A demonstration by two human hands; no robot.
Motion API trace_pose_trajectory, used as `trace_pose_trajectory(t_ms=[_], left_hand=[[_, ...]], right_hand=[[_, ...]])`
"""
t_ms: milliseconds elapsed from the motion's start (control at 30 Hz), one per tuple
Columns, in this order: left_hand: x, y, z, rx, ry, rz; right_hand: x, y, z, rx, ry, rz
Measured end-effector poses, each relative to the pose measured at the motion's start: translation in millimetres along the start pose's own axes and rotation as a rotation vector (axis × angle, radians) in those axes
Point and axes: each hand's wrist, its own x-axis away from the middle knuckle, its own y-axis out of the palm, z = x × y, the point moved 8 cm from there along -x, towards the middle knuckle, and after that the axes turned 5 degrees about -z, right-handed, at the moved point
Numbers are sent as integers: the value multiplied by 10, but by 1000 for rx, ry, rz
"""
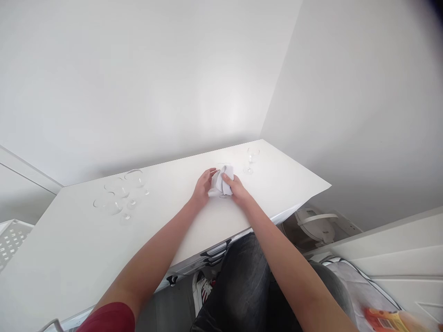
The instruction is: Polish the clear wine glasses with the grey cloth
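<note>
A clear wine glass (223,167) stands on the white table (86,240), mostly wrapped in a pale cloth (221,181). My left hand (203,185) cups the glass from the left, fingers curled round it. From the right, my right hand (235,186) presses the cloth against the glass with closed fingers. Only the glass's rim shows above the cloth.
Another wine glass (251,159) stands upright just right of my hands. Three clear glasses (119,196) stand at the table's left. A white basket (10,237) sits at the far left edge. Below the table's right edge are a white appliance (316,223) and drawer handles (216,251).
</note>
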Motion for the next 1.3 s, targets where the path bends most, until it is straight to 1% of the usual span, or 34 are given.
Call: trace_pose_trajectory(t_ms=[100,233,300,367,433,533,600,700,833,933,1000,1100,1233,1300], left_hand=[[-4,83,4,1,4,-93],[1,100,-13,-36,44,-94],[3,101,-2,-48,68,-90],[7,109,34,-75,106,-89],[15,103,90,-106,157,-67],[29,73,146,-124,198,-15],[38,61,166,-119,210,4],[46,41,169,-90,212,26],[34,-11,141,-53,205,68],[11,-43,122,-21,197,71],[4,-49,129,-12,204,67],[28,-13,183,-88,252,67],[100,85,281,-228,340,72],[116,121,297,-231,348,56]], right_hand=[[11,81,128,-33,123,-121],[40,80,223,-91,205,-133],[47,92,243,-106,217,-146],[39,126,231,-80,192,-164],[15,165,176,8,116,-164],[-21,202,67,189,-17,-115],[-32,217,39,231,-53,-108],[-23,224,105,138,30,-170],[34,180,170,-46,166,-185],[68,185,165,-142,215,-198],[69,179,157,-164,215,-190],[47,185,157,-59,177,-191],[17,231,77,227,-2,-179],[26,270,67,259,-26,-195]])
